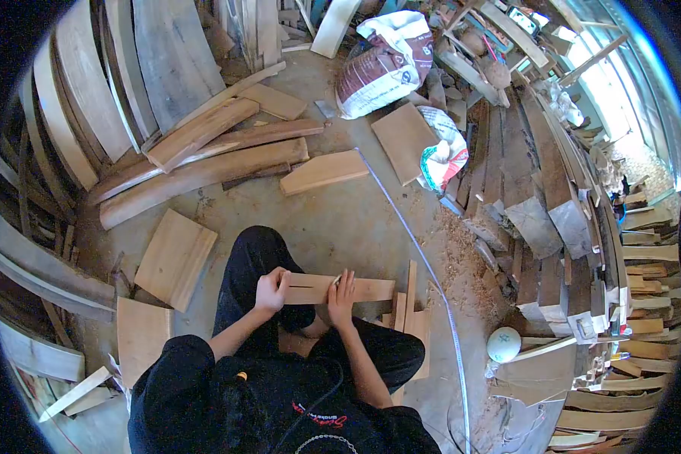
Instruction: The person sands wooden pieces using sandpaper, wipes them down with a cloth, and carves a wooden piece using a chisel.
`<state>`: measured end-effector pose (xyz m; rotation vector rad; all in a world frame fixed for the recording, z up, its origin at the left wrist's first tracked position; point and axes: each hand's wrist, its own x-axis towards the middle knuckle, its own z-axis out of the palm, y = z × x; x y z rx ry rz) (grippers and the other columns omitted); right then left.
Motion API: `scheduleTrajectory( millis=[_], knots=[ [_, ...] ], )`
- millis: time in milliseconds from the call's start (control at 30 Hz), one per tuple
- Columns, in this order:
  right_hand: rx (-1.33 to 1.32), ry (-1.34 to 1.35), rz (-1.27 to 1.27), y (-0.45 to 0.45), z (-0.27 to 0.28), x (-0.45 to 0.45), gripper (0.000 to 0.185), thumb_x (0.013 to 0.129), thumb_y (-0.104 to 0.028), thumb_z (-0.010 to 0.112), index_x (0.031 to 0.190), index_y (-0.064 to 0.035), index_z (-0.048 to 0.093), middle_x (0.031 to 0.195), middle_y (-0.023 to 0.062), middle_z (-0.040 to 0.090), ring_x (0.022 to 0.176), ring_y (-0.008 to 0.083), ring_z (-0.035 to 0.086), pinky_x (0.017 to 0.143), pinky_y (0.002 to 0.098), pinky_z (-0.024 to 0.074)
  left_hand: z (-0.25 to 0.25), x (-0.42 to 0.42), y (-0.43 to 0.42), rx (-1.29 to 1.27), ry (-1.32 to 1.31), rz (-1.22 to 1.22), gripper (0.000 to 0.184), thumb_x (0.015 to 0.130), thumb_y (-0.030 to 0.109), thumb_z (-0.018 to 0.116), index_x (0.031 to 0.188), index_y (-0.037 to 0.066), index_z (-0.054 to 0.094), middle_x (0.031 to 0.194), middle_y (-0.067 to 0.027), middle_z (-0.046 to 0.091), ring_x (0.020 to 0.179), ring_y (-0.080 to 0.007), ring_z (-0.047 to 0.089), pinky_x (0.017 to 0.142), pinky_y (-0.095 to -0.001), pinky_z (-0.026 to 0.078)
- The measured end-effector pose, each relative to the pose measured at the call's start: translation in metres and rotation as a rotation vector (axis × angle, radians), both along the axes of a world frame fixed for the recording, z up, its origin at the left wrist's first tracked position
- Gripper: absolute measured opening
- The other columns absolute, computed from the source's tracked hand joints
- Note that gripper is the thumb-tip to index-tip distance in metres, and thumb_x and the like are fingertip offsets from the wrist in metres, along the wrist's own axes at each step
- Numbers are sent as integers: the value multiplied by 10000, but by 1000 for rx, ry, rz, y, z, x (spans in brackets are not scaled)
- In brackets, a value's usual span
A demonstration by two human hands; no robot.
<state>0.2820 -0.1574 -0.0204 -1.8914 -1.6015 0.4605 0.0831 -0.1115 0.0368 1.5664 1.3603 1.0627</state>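
Observation:
A short, flat wooden board [373,290] lies crosswise over my lap, with a thin dark slit or mark near its left end. My left hand [271,290] is closed around that left end. Near the middle, my right hand [341,299] grips the same board, its fingers reaching across to the far edge. Something small and pale shows beside the right fingers, too small to name. By my right knee, narrow wooden strips [411,291] rest on or against other wood pieces.
Cut boards [175,257] lie to my left, and planks [204,181] are piled ahead. A blue-white cord [424,257] crosses the floor on the right. Beyond it are sawdust, a stack of thick timber [533,219] and a white round object [504,344]. A printed sack [382,68] stands ahead.

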Motion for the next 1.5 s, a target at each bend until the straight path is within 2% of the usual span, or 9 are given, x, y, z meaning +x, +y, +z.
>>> scheduleTrajectory(
  millis=[267,600,700,733,833,1033,1200,1300,1500],
  knots=[
    [64,-85,244,-12,52,-88,564,931,-231,338,1413,-3,154,1462,233,123,1358,394,97,1095,484,103,8,2,-1,43,-103,-34,260,886,214,466,821,-7,587,609,-180,563,542,-304,598,508,-351,452],
    [-32,-124,33,3,1,14,561,943,-266,337,1421,-30,163,1474,209,120,1355,373,141,1083,486,120,-2,1,-1,78,-6,2,249,871,212,489,793,-3,589,603,-189,553,554,-323,592,509,-359,444],
    [-51,-287,122,-6,-23,-4,577,942,-292,345,1421,-27,162,1477,200,120,1354,371,147,1077,502,117,2,2,0,65,-12,17,250,871,211,486,790,-3,586,602,-178,556,546,-312,592,507,-354,442],
    [-142,-591,198,-9,-23,-20,575,941,-286,349,1420,-26,166,1477,195,127,1355,358,151,1074,512,111,4,2,0,60,-18,19,250,871,210,484,789,-3,585,602,-175,558,544,-308,592,507,-353,441],
    [46,-147,266,-13,56,-80,539,934,-223,343,1416,-36,190,1467,214,143,1370,342,120,1077,497,110,0,2,1,14,-57,-8,245,868,205,481,791,-5,580,606,-172,559,546,-303,595,509,-351,441],
    [-7,-166,238,13,54,-66,545,952,-314,298,1436,-101,166,1490,137,130,1377,296,120,1084,500,77,-2,1,1,48,-20,32,243,860,209,494,779,-3,581,597,-173,554,548,-307,595,505,-356,440],
    [-25,-20,-13,11,13,-18,567,949,-303,308,1426,-41,149,1485,175,109,1372,341,99,1078,501,86,-4,3,1,51,-63,54,262,861,223,497,771,-7,584,599,-177,560,547,-315,593,504,-360,442],
    [35,-203,139,5,21,-53,560,944,-285,321,1424,-43,164,1480,186,124,1372,345,100,1078,500,86,-4,5,1,57,-53,49,263,867,220,492,772,-8,581,601,-178,562,549,-308,598,504,-357,443],
    [81,-191,226,3,52,-85,535,937,-259,345,1422,-80,207,1481,141,165,1373,305,134,1085,498,60,-1,0,1,-19,-35,29,255,879,199,478,773,-12,574,607,-191,560,556,-323,597,502,-364,441]
  ],
)
